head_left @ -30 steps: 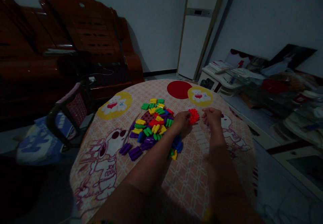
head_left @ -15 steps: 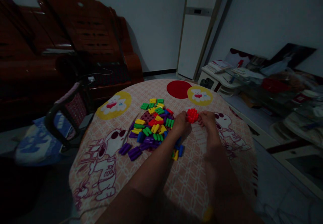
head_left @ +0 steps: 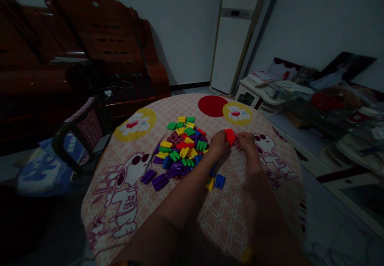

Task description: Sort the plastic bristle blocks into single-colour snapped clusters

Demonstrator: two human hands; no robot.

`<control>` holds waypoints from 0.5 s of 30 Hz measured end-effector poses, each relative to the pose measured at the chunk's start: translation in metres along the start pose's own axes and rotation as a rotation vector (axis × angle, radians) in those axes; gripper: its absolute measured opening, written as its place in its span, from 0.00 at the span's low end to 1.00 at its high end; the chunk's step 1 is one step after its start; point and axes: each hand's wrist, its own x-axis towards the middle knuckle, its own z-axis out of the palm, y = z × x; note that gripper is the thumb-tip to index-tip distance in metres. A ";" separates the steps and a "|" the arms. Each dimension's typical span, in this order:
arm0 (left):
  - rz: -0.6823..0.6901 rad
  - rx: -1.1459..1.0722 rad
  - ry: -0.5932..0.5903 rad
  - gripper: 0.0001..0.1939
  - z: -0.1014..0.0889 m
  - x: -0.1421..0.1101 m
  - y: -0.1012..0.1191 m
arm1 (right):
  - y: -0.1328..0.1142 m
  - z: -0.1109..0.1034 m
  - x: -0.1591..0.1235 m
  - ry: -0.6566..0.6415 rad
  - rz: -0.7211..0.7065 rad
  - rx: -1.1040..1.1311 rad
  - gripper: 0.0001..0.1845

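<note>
A cluster of joined red plastic blocks (head_left: 230, 136) sits between my two hands above the round table (head_left: 126, 214). My left hand (head_left: 218, 145) grips its left side with curled fingers. My right hand (head_left: 246, 141) pinches its right side. Left of my hands lies a pile of loose blocks (head_left: 180, 146) in green, yellow, purple, red and blue. A blue block (head_left: 220, 181) and a yellow block (head_left: 210, 183) lie near my left forearm.
The table wears a pink cartoon-print cloth. A dark chair (head_left: 81, 132) stands at its left, a wooden sofa (head_left: 75, 58) behind. Low white shelves (head_left: 264, 92) and cluttered goods (head_left: 336, 110) fill the right side. A white door (head_left: 232, 38) is at the back.
My hands have drawn closer together around the red cluster, which has turned narrower between them. My left forearm shifted, uncovering the blue block beside it.
</note>
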 end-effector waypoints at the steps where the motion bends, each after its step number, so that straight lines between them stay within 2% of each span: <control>1: 0.004 0.001 0.000 0.12 -0.001 -0.001 0.001 | 0.000 0.000 0.000 0.000 0.004 -0.001 0.14; 4: 0.034 0.007 0.007 0.14 -0.012 -0.004 0.002 | 0.000 0.000 0.000 0.008 0.018 0.011 0.14; 6: 0.068 0.030 0.017 0.14 -0.029 -0.006 0.000 | 0.000 0.000 0.000 0.013 0.024 0.027 0.15; 9: 0.082 0.090 0.014 0.12 -0.068 -0.011 -0.012 | -0.003 0.001 -0.001 0.033 0.054 0.052 0.15; 13: 0.021 0.215 0.014 0.09 -0.127 -0.022 -0.039 | -0.006 0.001 -0.003 0.070 0.082 0.083 0.15; 15: -0.031 0.271 -0.024 0.07 -0.147 -0.030 -0.052 | -0.007 0.001 -0.004 0.068 0.076 0.095 0.15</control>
